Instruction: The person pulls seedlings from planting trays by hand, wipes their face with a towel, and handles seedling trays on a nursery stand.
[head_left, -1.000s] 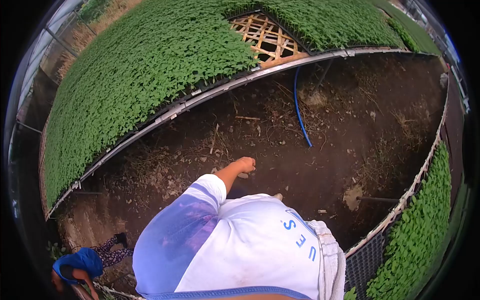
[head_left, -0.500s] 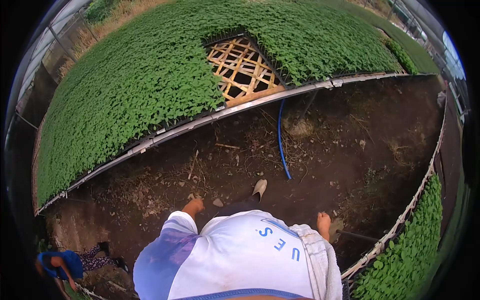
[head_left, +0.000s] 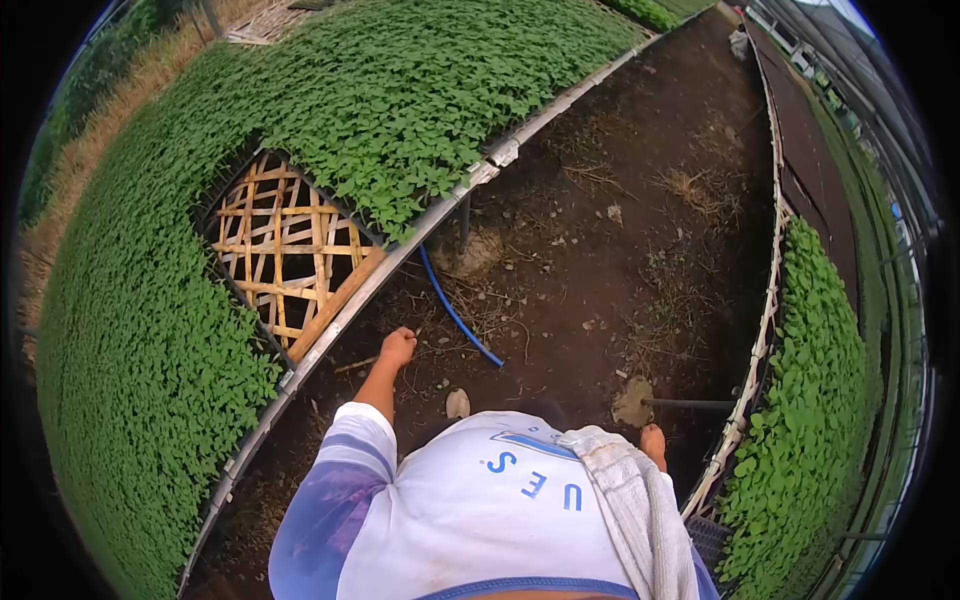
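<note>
My left hand hangs ahead of my body, over the dirt path beside the long seedling bench. Its fingers are curled closed, and no object shows in them. Nearest to it are the bench's pale edge rail and a blue hose on the ground. Low at my right side, my right hand is close to the right-hand bench. Its fingers look curled in and partly hidden, with nothing visible in them. A light-coloured towel drapes over the right side of my white shirt.
Dense green seedlings cover the left bench around a gap showing bamboo lattice. More seedlings stand on the right bench. A post on a stone footing juts beside the dirt path, which holds stones and dry stalks.
My view has turned right along the path, so the lattice gap shifts left. My left arm reaches farther forward. The other person at lower left is out of view.
</note>
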